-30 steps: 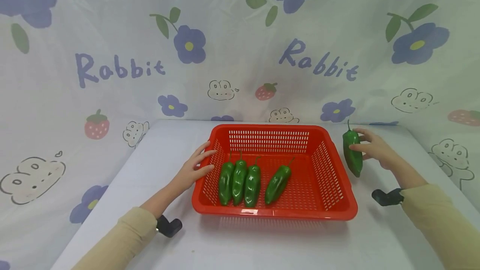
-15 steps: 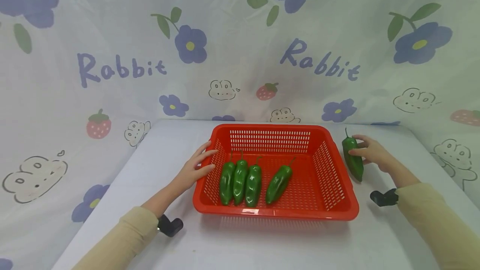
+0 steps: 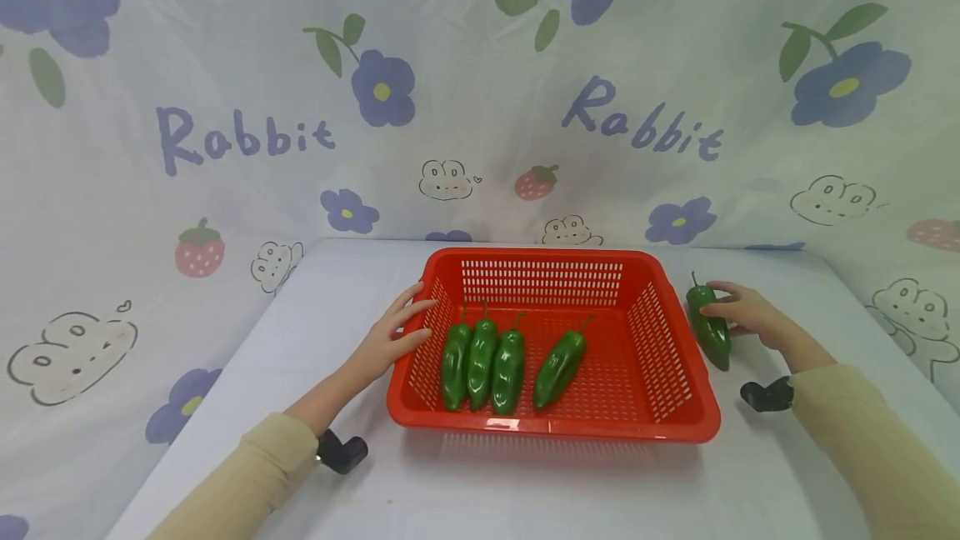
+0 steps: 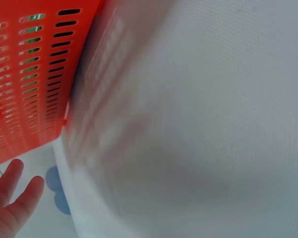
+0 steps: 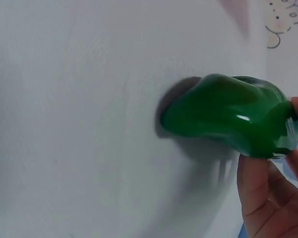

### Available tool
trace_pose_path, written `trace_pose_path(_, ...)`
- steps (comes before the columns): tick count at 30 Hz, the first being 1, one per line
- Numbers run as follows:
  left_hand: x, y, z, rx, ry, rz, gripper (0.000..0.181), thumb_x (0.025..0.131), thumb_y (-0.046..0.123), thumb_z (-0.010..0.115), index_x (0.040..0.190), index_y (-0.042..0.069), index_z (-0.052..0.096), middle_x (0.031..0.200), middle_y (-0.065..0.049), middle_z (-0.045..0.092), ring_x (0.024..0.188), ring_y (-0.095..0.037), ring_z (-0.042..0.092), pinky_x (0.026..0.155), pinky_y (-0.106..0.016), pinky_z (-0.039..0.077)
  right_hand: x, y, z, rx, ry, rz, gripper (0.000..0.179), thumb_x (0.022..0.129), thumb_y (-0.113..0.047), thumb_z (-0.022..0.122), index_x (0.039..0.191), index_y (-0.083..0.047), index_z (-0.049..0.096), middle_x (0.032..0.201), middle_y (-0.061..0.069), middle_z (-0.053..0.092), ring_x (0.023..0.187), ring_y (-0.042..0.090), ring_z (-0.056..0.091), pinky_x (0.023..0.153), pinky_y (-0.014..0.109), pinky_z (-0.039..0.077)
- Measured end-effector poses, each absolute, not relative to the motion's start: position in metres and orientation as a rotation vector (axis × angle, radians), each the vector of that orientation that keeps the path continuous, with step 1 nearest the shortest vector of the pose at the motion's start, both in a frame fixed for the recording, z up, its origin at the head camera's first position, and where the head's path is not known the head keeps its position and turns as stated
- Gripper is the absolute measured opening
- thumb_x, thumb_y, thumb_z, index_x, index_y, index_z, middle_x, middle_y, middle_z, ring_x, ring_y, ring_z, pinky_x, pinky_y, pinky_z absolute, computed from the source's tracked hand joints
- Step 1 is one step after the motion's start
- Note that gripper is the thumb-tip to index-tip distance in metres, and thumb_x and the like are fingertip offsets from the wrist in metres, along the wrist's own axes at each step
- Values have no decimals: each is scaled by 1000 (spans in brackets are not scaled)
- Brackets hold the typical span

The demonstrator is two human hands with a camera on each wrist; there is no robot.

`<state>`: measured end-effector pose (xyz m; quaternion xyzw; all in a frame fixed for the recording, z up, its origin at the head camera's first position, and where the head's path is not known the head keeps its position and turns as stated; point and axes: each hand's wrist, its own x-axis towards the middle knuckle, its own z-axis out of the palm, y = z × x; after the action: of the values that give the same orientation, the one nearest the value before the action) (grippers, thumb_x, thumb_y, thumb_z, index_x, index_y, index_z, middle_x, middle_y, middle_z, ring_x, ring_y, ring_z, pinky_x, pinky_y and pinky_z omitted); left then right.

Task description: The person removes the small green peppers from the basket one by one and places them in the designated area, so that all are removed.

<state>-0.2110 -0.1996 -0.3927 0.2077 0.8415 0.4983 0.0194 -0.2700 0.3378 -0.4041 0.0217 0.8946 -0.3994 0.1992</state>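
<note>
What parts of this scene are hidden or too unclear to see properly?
- Right wrist view: the pepper hides whether it touches the table; the right hand is cut off by the edge.
- Left wrist view: the left hand is cut off at the corner; the basket is motion-blurred.
- Head view: the right hand's palm faces away.

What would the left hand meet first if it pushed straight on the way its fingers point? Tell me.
The left hand points rightward at the red basket, its fingers already at the left wall. That wall comes first; just behind it lies the leftmost green pepper, though the exact contact is hard to judge.
</note>
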Motion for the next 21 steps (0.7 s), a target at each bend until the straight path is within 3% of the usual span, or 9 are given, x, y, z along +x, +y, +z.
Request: trace_pose_path(21, -212, -200, -395, 651, 2619, 1544, 44, 90, 18, 54, 132, 6, 46, 152, -9, 16, 131, -38, 28, 86, -46, 49, -268, 345, -411, 107, 2459, -1137, 77, 93, -37, 46, 143, 6, 6, 135, 39, 24, 119, 51, 35, 91, 54, 43)
